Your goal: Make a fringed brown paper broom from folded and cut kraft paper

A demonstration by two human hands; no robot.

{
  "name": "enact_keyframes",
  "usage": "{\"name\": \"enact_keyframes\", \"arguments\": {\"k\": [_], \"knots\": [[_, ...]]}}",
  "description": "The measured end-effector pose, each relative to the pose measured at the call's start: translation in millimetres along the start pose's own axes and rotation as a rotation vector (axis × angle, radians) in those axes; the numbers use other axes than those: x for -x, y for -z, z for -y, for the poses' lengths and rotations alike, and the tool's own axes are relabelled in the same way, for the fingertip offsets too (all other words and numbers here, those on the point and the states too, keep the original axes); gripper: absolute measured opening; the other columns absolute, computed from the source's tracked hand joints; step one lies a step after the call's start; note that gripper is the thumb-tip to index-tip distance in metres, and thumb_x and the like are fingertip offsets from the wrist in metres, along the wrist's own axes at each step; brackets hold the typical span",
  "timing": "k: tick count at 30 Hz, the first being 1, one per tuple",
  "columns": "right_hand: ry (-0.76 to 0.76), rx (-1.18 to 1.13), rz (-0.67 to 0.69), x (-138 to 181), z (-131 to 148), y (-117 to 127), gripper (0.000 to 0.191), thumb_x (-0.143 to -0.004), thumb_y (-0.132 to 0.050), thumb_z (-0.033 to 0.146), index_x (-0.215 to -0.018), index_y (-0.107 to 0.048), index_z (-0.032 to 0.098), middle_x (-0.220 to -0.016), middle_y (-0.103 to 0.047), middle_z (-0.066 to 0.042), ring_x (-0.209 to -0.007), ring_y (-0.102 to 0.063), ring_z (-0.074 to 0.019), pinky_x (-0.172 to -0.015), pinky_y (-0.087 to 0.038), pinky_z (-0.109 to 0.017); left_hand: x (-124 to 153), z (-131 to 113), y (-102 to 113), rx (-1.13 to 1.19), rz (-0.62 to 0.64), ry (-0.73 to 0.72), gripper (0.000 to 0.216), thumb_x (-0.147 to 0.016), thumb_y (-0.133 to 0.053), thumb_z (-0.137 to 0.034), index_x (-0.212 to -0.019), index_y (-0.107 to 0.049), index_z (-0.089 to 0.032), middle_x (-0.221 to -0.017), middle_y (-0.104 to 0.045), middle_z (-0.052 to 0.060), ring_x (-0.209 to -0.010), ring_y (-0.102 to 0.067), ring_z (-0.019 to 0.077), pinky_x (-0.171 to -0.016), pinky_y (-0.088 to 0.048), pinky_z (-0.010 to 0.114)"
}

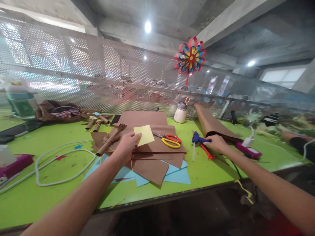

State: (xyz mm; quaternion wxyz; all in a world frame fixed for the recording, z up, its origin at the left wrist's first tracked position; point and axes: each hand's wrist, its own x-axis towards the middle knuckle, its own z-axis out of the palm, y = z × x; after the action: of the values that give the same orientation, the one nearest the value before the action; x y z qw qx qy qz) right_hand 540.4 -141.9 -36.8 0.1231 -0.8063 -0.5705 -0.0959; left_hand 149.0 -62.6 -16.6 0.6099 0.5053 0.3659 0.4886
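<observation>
My left hand (129, 143) is closed on a small yellow paper square (145, 135), pinched at its left edge above stacked brown paper (152, 119). Just left of that hand lies a rolled brown paper piece (108, 144) with a fringed end. Scissors (171, 141) with red and yellow handles rest on the brown paper, right of the square. My right hand (216, 144) is closed around one end of a blue glue gun (198, 137). Beneath the glue gun, a red-orange handled tool (208, 152) is partly hidden.
Light blue sheets (177, 173) stick out under the brown paper. A white cable (65, 168) loops at left, near a purple power strip (17, 164). Another strip (248, 150) lies at right. Behind stand a white bottle (180, 113), a large brown paper roll (211, 119) and a mesh screen (137, 75).
</observation>
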Motion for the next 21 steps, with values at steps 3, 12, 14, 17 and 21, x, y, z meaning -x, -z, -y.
{"name": "enact_keyframes", "arguments": {"k": [3,12,14,17,21], "knots": [[-0.055,-0.004,-0.024,18.3,1.5,-8.8,0.027,-0.074,-0.055,0.036,-0.089,-0.07,0.019,-0.081,-0.07,-0.009,-0.073,-0.062,-0.0228,-0.058,-0.039,-0.027,-1.6,1.8,-0.6,0.008,0.02,-0.006,0.023,-0.063,-0.067,-0.027,-0.081,-0.064,-0.012,-0.065,-0.064,0.004,-0.051,-0.054,0.0128,-0.042,-0.034,0.02],[-0.108,0.021,-0.055,28.8,8.3,-25.6,0.015,-0.066,-0.06,0.031,-0.072,-0.064,0.017,-0.071,-0.066,-0.01,-0.068,-0.061,-0.0242,-0.054,-0.035,-0.027,-2.2,2.3,-0.1,0.005,0.039,-0.039,0.026,-0.06,-0.069,-0.028,-0.08,-0.064,-0.012,-0.069,-0.066,0.006,-0.059,-0.059,0.0154,-0.05,-0.043,0.022],[-0.085,-0.009,-0.068,21.6,8.8,-25.5,0.016,-0.067,-0.06,0.033,-0.071,-0.063,0.018,-0.07,-0.066,-0.009,-0.068,-0.06,-0.0234,-0.054,-0.036,-0.027,-3.4,3.0,0.9,0.003,0.038,-0.04,0.03,-0.059,-0.07,-0.03,-0.082,-0.064,-0.011,-0.07,-0.066,0.006,-0.059,-0.059,0.0158,-0.052,-0.044,0.023],[-0.014,-0.061,-0.081,-1.8,10.5,-23.9,0.019,-0.069,-0.058,0.034,-0.075,-0.062,0.017,-0.073,-0.066,-0.007,-0.069,-0.059,-0.0214,-0.057,-0.038,-0.026,-5.2,5.3,1.3,-0.001,0.053,-0.043,0.034,-0.057,-0.072,-0.031,-0.083,-0.064,-0.01,-0.068,-0.065,0.006,-0.057,-0.059,0.0158,-0.051,-0.044,0.024],[0.111,-0.124,-0.041,-45.6,10.0,-23.3,0.016,-0.065,-0.061,0.029,-0.074,-0.062,0.017,-0.075,-0.066,-0.004,-0.069,-0.058,-0.0183,-0.059,-0.039,-0.024,-5.1,4.8,2.1,-0.024,0.023,-0.029,0.035,-0.059,-0.071,-0.032,-0.085,-0.064,-0.01,-0.067,-0.065,0.006,-0.056,-0.059,0.0156,-0.049,-0.043,0.024]]}}
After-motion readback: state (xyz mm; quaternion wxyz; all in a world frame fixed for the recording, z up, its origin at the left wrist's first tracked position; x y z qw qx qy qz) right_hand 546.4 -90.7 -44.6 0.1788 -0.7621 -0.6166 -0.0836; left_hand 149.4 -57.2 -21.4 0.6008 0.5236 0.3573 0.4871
